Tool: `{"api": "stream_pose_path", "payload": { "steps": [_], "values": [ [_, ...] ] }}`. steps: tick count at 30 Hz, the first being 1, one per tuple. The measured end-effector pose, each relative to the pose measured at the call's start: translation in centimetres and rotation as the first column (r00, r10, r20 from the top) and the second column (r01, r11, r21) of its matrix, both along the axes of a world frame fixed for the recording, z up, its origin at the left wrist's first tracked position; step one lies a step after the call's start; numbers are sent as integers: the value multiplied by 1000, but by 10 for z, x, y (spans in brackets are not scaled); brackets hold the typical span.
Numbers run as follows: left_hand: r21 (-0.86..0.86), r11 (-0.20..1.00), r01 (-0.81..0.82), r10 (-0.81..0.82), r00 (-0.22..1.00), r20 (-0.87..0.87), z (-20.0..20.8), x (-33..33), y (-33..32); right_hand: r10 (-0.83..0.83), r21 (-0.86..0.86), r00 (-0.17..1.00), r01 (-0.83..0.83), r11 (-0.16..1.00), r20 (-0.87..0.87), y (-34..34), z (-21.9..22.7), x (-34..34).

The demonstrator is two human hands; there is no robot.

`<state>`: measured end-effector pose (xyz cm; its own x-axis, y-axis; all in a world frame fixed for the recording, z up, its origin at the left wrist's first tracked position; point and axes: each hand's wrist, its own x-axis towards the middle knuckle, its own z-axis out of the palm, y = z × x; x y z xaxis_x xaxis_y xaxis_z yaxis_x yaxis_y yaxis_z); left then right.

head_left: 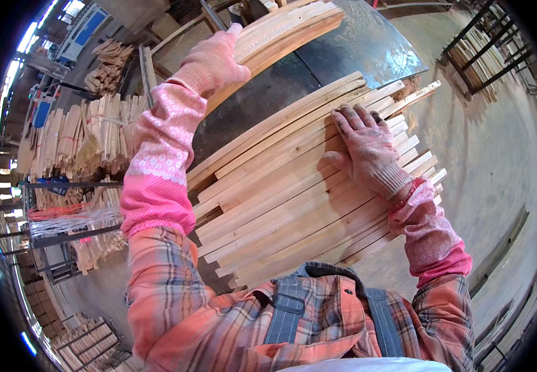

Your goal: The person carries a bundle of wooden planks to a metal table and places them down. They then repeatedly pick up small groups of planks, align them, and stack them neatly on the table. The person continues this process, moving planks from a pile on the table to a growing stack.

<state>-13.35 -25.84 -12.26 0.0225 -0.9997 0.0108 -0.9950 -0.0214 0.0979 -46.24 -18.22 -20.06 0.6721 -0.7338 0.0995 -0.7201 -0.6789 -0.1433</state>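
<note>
My left hand (215, 61), in a pale pink knit glove, rests against the left part of a long pale timber piece (287, 31) at the far side of the table. Its thumb and a finger are stretched apart; the other fingers hardly show. A row of sawn wooden strips (281, 186) lies side by side in front of me, their ends uneven. On the right part of this row my right hand (364, 146) lies flat, fingers spread, in a matching glove with dark, dirty fingertips.
Beneath the strips is a dark, shiny metal tabletop (374, 43). Bundled wood strips (82, 133) stand stacked on a rack to the left, with a loose wood pile (108, 65) beyond. A black metal rack (485, 49) holding timber stands at the far right on the concrete floor (497, 155).
</note>
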Motion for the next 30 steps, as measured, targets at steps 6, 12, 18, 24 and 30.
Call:
{"api": "stream_pose_path", "payload": {
  "steps": [6,12,18,24,30],
  "values": [
    [200,962,184,-103,928,-358,-127,-2,-13,-18,40,1000,18,999,3,-2,-4,-2],
    [292,936,195,52,746,-664,-158,3,-2,-2,195,1000,3,981,-5,23,0,4],
    [396,840,371,-224,901,-371,-76,-57,60,65,171,997,-59,983,-29,58,5,-16],
    [389,853,347,-107,847,-521,-83,-58,111,28,218,999,-37,975,45,79,4,-20],
    [453,844,287,-65,893,-446,-76,-64,98,4,184,996,-21,983,94,84,-5,-23]
  ]
}}
